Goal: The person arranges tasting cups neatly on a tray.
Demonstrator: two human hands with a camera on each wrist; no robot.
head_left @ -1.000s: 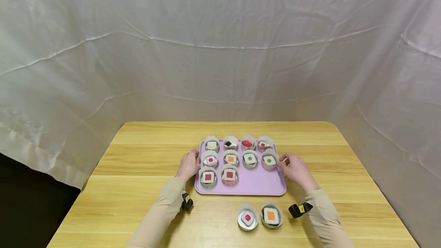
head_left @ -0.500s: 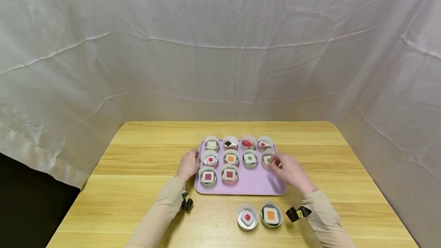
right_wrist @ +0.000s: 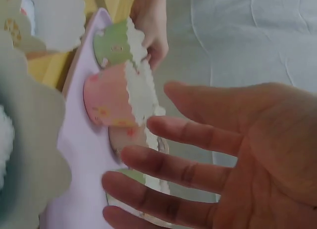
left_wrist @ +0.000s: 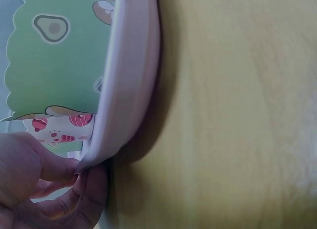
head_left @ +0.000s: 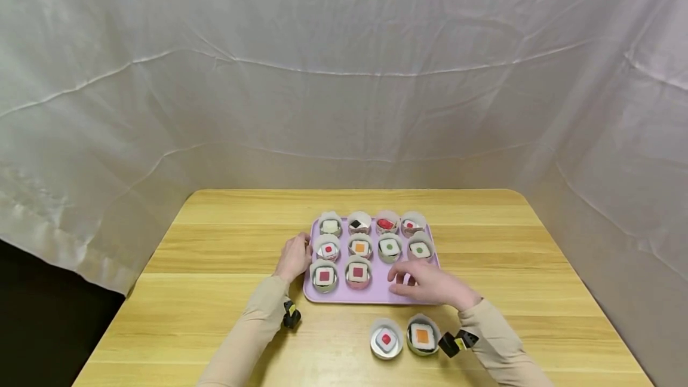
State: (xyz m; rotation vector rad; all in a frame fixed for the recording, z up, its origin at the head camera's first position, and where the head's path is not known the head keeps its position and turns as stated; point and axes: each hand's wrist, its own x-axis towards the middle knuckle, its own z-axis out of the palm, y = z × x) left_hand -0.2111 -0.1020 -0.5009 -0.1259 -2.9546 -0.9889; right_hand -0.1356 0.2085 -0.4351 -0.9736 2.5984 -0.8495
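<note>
A lilac tray (head_left: 376,296) bears several scalloped paper baking cups, each with a small piece in it, many resembling square sushi rolls. My left hand (head_left: 294,257) holds the tray's left side; in the left wrist view its thumb and fingers (left_wrist: 59,167) pinch the rim, beside a green cup (left_wrist: 69,66). My right hand (head_left: 430,282) is over the tray's front right part, fingers spread, with nothing in it. In the right wrist view its palm (right_wrist: 267,155) faces a pink cup (right_wrist: 111,95). That hand hides part of the tray's front right corner.
Two more cups stand on the wooden table (head_left: 215,291) before the tray: one with a red-centred piece (head_left: 386,339), one with an orange-centred piece (head_left: 422,337). Grey-white cloth (head_left: 344,106) hangs behind the table and on both sides.
My right hand has moved from the tray's right edge, past the green-dotted cup at the right, to the front right of the tray. The left hand has stayed put.
</note>
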